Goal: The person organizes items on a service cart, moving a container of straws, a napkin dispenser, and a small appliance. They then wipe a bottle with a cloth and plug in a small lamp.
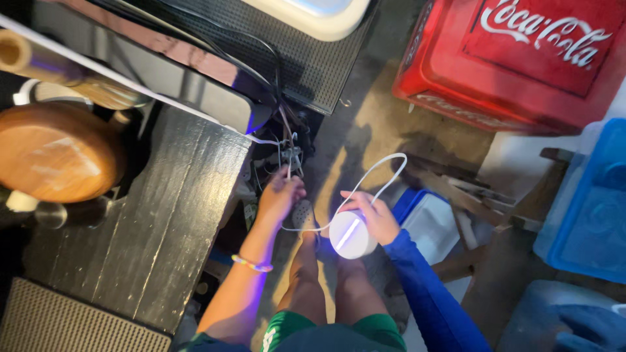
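My right hand [373, 215], in a blue sleeve, grips a round white lamp-like device [352, 234] that glows faintly. A white cable [381, 176] loops up from it and curves back toward my left hand [280, 195]. My left hand, with a bead bracelet [253, 264] on the wrist, pinches the cable's end by a tangle of plugs and wires [290, 153] under the table edge. My bare knees and green shorts show below.
A black wooden table [163, 221] fills the left, with a round wooden board [52, 153] on it. A red cooler [515, 58] stands at the upper right. Blue plastic containers [587, 215] sit on the right, and a blue-and-white box [427, 221] lies on the floor.
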